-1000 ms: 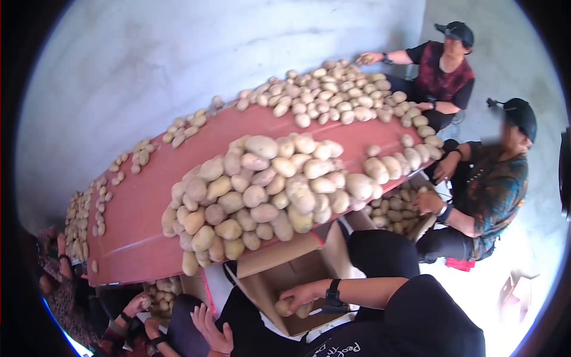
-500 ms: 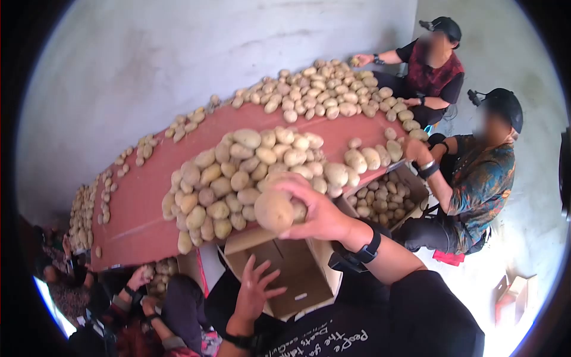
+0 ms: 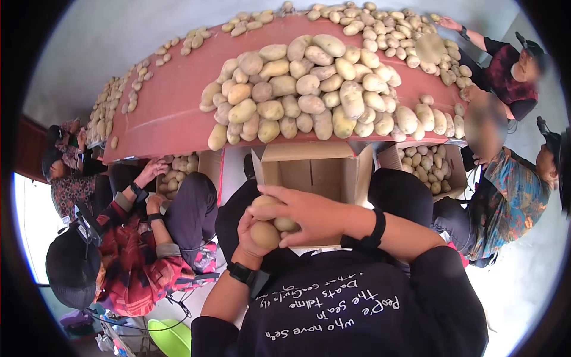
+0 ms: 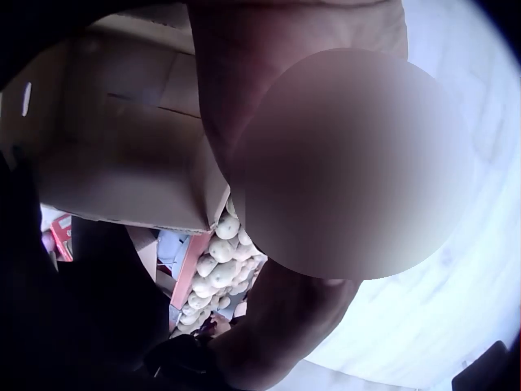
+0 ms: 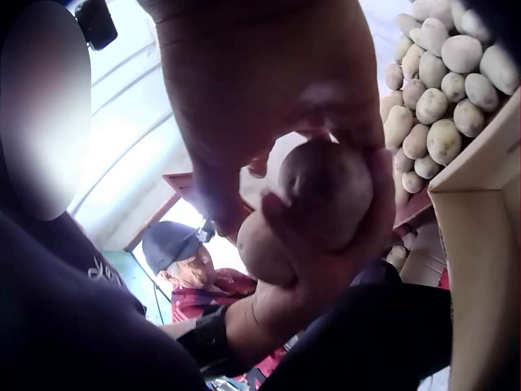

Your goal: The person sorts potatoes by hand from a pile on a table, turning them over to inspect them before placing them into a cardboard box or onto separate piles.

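Observation:
Over the lap, in the head view, both hands meet around three potatoes. My left hand (image 3: pixel 246 238) grips from the left, its fingers around the lower potato (image 3: pixel 264 235). From the right, my right hand (image 3: pixel 318 215) holds the upper potato (image 3: pixel 266 207) and a smaller-looking one (image 3: pixel 286 224), its palm hiding part of them. The right wrist view shows two potatoes (image 5: pixel 330 195) close up, with left fingers curled against them. A cardboard box (image 3: pixel 312 153) stands open just beyond the hands, under the table's edge. A blurred patch covers much of the left wrist view.
A large heap of potatoes (image 3: pixel 297 89) lies on the red table (image 3: pixel 160 89), with more along its far edge. Boxes holding potatoes stand at left (image 3: pixel 208 169) and right (image 3: pixel 457 172). People sit close on both sides, one in a red checked shirt (image 3: pixel 137 262) at the left.
My right hand rose from the box with potatoes, then came back toward the lap. My left hand, earlier spread and holding nothing, now grips a potato beside it. The head view has turned.

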Demonstrator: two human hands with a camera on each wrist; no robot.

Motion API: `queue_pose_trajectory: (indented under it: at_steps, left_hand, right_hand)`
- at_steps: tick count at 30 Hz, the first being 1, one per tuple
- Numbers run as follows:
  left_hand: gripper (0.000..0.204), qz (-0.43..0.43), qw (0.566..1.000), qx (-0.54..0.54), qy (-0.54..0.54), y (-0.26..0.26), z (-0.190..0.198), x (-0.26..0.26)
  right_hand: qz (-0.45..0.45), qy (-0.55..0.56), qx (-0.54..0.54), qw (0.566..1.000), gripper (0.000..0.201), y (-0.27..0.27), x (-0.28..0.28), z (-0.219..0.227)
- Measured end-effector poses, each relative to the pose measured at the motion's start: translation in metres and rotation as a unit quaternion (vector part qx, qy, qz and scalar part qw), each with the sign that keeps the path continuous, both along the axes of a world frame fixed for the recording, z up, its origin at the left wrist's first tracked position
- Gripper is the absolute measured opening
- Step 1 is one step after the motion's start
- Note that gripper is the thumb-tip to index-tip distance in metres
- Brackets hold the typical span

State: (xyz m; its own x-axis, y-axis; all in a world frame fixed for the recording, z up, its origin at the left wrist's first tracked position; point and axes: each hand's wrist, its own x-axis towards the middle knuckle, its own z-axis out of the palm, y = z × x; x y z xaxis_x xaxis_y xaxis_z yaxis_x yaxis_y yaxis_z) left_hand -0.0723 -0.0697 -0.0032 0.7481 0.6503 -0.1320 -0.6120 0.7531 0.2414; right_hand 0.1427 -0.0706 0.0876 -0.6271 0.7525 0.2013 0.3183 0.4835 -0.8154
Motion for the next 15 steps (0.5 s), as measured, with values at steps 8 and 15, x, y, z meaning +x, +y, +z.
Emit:
queue_pose_trajectory:
  at_steps: [8,15]
  left_hand:
    - [0.066,0.043,0.989,-0.074,-0.125,0.015,-0.032,-0.082]
    - [0.061,0.157,0.969,-0.184,-0.060,0.018,-0.030,-0.098]
  right_hand:
    - [-0.036,-0.024,-0.405,0.913,0.038,0.070,0.020,-0.115]
    - [-0.026,-0.221,-0.411,0.884,0.034,0.053,-0.022,-0.361]
